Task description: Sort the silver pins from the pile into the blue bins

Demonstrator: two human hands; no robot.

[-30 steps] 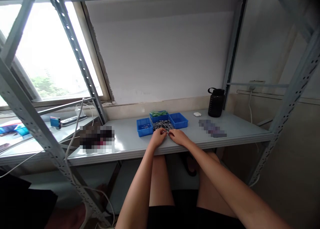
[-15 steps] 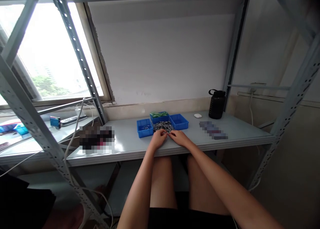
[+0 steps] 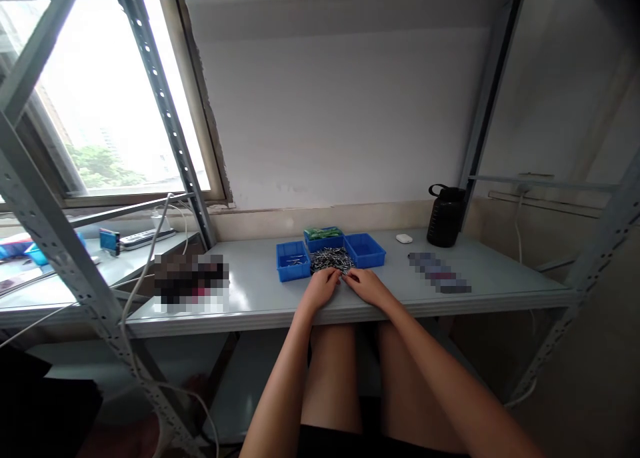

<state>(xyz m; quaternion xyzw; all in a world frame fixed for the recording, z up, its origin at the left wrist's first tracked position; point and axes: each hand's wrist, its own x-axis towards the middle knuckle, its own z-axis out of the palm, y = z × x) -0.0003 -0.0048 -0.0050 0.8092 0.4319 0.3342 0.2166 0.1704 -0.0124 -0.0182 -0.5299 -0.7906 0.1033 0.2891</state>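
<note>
A heap of small black and silver pieces (image 3: 331,259), too small to name, lies on the table between the blue bins. At its near edge, my left hand (image 3: 324,286) is closed, thumb and fingers pinched together. Close beside it, my right hand (image 3: 366,285) is pinched too, fingertips almost meeting the left ones. Whatever sits between the fingers is too small to make out. The left blue bin (image 3: 294,273) holds a few thin silver pieces. Green packets (image 3: 323,233) fill the back blue bin (image 3: 320,246). The right blue bin (image 3: 369,258) stands beside the heap.
A black bottle (image 3: 445,218) and a white case (image 3: 404,239) stand at the back right of the table (image 3: 260,298). Blurred-out items lie on both sides. Metal shelf posts (image 3: 165,105) frame the table, and a white cable (image 3: 131,305) hangs at the left.
The camera view has shifted slightly, so the table appears a little lower and further right. Both hands stay pinched at the heap's near edge, with slight finger movement.
</note>
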